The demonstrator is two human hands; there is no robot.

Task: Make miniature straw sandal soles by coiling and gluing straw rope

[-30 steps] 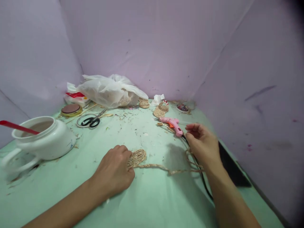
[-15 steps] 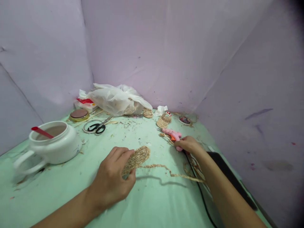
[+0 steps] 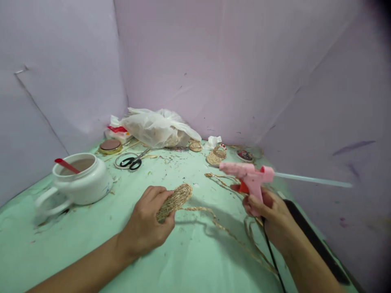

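My left hand [image 3: 149, 217] grips an oval coiled piece of woven straw [image 3: 177, 199] between thumb and fingers, low over the green table. A braided straw cord [image 3: 224, 228] trails from that piece to the right. My right hand [image 3: 265, 205] is wrapped round the handle of a pink glue gun [image 3: 249, 175], raised above the table with its nozzle pointing left. A clear glue stick [image 3: 311, 179] juts out of the gun's back end, and a black cable hangs below the hand. Behind the gun lies a small woven sandal shape [image 3: 216, 156].
On the left stands a white pot [image 3: 87, 183] with a red stick in it. Black-handled scissors [image 3: 134, 160], a round tin [image 3: 110, 146] and a white plastic bag [image 3: 160, 128] lie farther back. A flat black object [image 3: 316, 240] is at the right edge.
My right hand has lifted the glue gun off the table, turned it level and brought it nearer to me. The left hand still holds the woven piece. The view has shifted slightly.
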